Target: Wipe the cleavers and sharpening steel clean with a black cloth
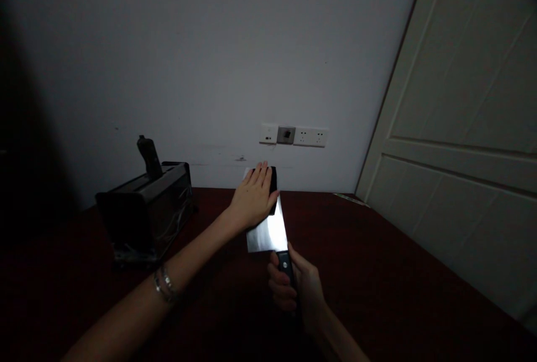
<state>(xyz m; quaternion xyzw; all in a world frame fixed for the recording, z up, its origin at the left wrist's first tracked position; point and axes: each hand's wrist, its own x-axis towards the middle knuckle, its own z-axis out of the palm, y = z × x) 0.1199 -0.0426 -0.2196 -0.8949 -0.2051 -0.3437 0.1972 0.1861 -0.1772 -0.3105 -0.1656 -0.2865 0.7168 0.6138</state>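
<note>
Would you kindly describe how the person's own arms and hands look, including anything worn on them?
The left hand and right hand are ungloved, and no sleeve shows on either visible forearm. Around the left forearm is silvery, shiny jewellery, showing as two narrow bands; its finer detail is too dim to read.

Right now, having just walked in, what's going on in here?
A person's right hand grips a cleaver by its black handle, blade pointing toward the wall. The left hand lies flat over a black cloth or pad against the blade. Off to the left, a knife block stands on the dark red table, one handle sticking up from it.
</note>
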